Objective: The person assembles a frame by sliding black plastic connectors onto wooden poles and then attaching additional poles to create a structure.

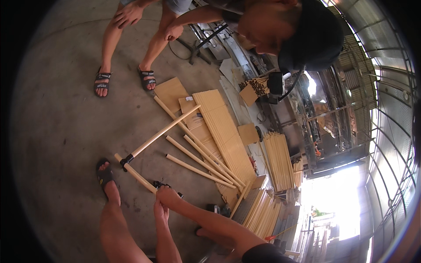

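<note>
A beige pipe lies aslant above the concrete floor in front of me. A black joint near its far end links it to a second beige pipe, which runs off to the upper right. At the near end my right hand is closed around the pipe end, beside a black fitting. Just below, my left hand is closed at the same end, its fingers partly hidden under my right hand. Exactly how the fitting sits on the pipe is covered by my hands.
Several loose beige pipes fan out to the right, by a row of pipes on cardboard. A dark power tool stands near my right forearm. Another person stands opposite, leaning over. Metal racks line the right.
</note>
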`<action>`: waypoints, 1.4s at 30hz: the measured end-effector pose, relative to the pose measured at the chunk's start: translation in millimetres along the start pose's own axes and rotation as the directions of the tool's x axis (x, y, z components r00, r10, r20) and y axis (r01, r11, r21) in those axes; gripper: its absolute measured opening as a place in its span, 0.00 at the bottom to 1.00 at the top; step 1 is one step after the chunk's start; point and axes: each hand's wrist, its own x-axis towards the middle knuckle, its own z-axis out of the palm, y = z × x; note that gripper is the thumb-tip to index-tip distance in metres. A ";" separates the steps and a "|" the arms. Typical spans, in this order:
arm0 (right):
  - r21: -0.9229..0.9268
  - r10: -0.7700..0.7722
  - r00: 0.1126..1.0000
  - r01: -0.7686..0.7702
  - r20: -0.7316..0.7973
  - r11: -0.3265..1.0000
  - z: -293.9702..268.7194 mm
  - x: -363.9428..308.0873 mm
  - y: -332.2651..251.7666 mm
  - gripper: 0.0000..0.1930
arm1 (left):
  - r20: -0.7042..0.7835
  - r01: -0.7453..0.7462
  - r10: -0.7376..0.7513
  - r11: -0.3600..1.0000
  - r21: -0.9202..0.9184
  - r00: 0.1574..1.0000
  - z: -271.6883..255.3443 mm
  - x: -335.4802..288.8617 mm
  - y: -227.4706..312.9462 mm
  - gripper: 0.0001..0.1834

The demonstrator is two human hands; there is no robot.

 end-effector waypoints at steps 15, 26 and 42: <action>0.163 0.006 0.996 0.008 -0.085 0.987 -17.5 -2.9 4.7 0.11 | 0.092 -0.049 0.050 0.999 -0.018 0.994 9.3 1.6 14.0 0.23; 0.108 -0.202 0.977 0.195 0.064 0.975 -41.5 -5.3 6.5 0.10 | -0.019 -0.021 0.021 1.000 -0.006 1.000 24.9 -19.4 15.4 0.20; 0.103 -0.167 0.986 0.163 0.024 0.981 -37.9 -3.9 23.4 0.06 | 0.051 -0.011 0.013 0.999 -0.041 0.999 17.5 -8.6 2.4 0.19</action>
